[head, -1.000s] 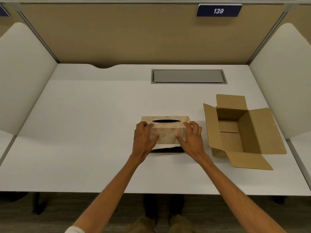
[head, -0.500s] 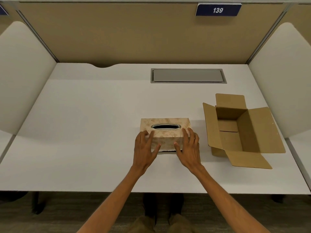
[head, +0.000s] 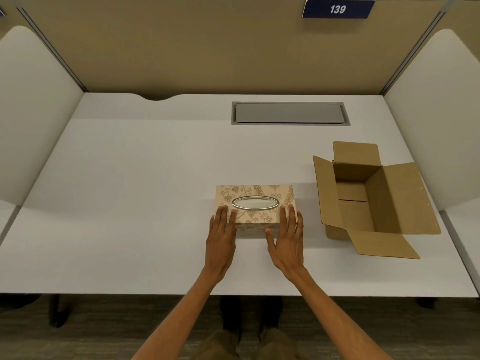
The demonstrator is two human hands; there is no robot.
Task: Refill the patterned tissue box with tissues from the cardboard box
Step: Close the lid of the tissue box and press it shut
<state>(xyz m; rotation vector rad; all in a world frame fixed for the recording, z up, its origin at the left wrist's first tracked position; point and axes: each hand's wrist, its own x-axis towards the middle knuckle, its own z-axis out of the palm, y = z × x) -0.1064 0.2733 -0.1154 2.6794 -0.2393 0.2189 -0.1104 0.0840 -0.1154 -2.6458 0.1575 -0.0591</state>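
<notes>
White desk spans the cubicle. Cardboard box sits open at my right, flaps splayed. Patterned tissue box lies flat just left of it, oval slot up. My left hand and right hand rest flat against its near corners, fingers extended, unclenched.

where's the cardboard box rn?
Head view: the cardboard box sits open on the desk, right of the patterned tissue box, apart from it.
</notes>
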